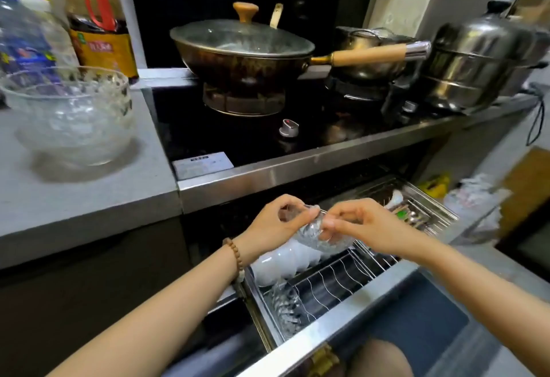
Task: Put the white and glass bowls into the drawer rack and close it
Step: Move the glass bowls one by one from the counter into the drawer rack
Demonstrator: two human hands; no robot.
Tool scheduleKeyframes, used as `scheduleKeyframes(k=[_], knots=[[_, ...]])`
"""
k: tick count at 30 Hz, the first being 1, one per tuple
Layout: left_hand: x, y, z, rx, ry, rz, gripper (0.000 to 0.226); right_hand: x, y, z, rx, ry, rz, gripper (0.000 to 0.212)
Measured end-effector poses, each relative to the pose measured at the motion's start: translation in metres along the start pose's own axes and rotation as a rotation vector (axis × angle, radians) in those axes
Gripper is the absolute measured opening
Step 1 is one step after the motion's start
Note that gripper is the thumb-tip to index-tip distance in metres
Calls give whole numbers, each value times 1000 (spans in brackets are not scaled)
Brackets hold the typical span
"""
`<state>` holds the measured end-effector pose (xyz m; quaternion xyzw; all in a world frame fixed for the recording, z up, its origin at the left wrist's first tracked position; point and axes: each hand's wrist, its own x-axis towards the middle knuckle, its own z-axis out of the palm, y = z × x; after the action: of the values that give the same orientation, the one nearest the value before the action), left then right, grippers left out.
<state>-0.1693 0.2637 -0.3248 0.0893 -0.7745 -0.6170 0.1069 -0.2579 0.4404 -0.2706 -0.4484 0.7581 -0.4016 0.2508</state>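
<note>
Two hands hold one small clear patterned glass bowl (pixel 315 238) at centre frame, tilted, above the pulled-out wire drawer rack (pixel 342 278). Left hand (pixel 276 222): grip is a pinch, thumb and fingers curled on the bowl's rim and left side. Right hand (pixel 366 227): grip also closed on the bowl, fingertips on its right rim and wall. Brown bead bracelet (pixel 235 257) on the left wrist.

Directly below the held bowl, a row of white ceramic bowls (pixel 285 263) stands on edge in the rack's left part, touching one another. Lower in the frame, just beside them, a second clear glass bowl (pixel 287 305) stands on edge in the wire slots. Remaining slots to the right show bare wire. Right-hand compartment of the rack, centre right of frame, holds spoons and utensils (pixel 407 216); details blurred. Steel drawer front (pixel 327 335) at bottom centre, drawer open.

Large clear glass mixing bowl (pixel 71 114) sits upright on the grey bench (pixel 89 198) at upper left, well apart from the rack. Behind it, plastic bottles (pixel 98 28). Upper centre: dark wok with glass lid (pixel 241 49) on the black hob (pixel 232 138), wooden handle pointing right. Steel pot (pixel 366 58) on the next burner, steel steamer (pixel 476 61) at upper right.
</note>
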Motion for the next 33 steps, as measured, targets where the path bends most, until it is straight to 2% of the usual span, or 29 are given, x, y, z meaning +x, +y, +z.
scheduleKeyframes(k=[5, 8, 10, 12, 15, 18, 22, 27, 33], knots=[[0, -54, 27, -54, 19, -205, 38, 7, 47, 19, 157, 13, 182, 23], [-6, -82, 35, -15, -18, -245, 60, 14, 73, 27, 295, 60, 328, 26], [-11, -101, 36, 121, -35, -214, 70, 20, 88, 30, 368, 97, 434, 28], [-17, -122, 33, 361, -59, -173, 75, 26, 100, 31, 402, 115, 524, 27], [-25, -150, 29, 678, -106, -129, 85, 36, 115, 33, 446, 101, 645, 17], [-29, -169, 31, 822, -163, -137, 101, 46, 126, 39, 476, 47, 756, 14], [-33, -187, 35, 990, -185, -103, 109, 59, 142, 52, 444, -30, 832, 24], [-33, -195, 36, 1059, -171, -82, 113, 71, 158, 67, 411, -183, 916, 18], [-32, -196, 38, 1075, -146, -75, 113, 83, 166, 78, 382, -335, 965, 22]])
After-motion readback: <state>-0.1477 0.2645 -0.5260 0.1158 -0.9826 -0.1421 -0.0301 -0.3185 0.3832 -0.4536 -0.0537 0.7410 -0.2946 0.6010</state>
